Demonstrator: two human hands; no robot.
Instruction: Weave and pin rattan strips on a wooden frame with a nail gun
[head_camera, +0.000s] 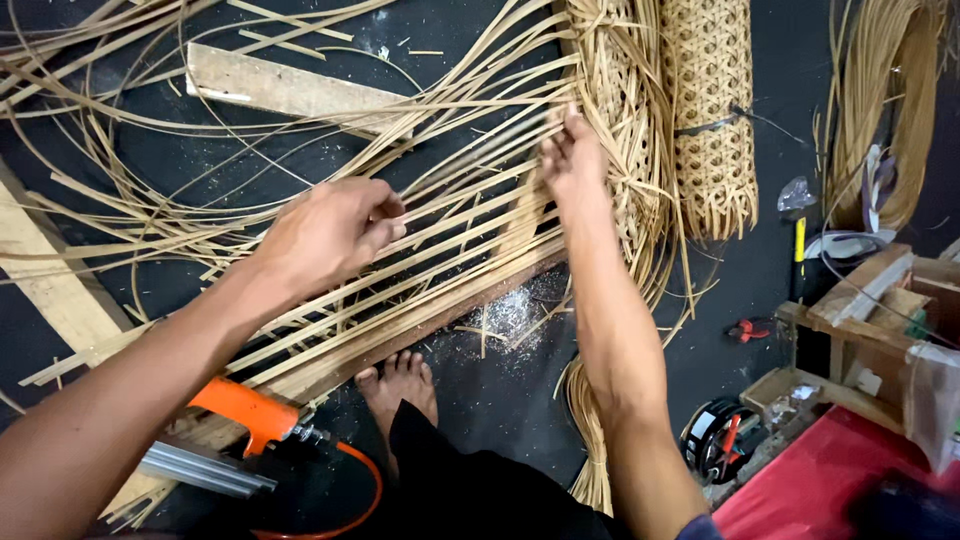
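Observation:
Long flat rattan strips (440, 215) run diagonally across a wooden frame rail (440, 320) on a dark floor. My left hand (330, 232) is curled, fingers pinched on one of the strips near the middle of the frame. My right hand (572, 160) reaches further up, fingertips closed on strips beside a bundle of woven cane (625, 120). My bare foot (400, 385) rests on the floor just below the rail.
A roll of open-weave cane webbing (712, 110) lies upper right. An orange pneumatic stapler (250, 415) with hose sits lower left. A wood plank (285, 90) lies upper left, a wooden stool (870, 320) right, tape rolls (722, 438), red pliers (745, 328), coiled rattan (885, 100).

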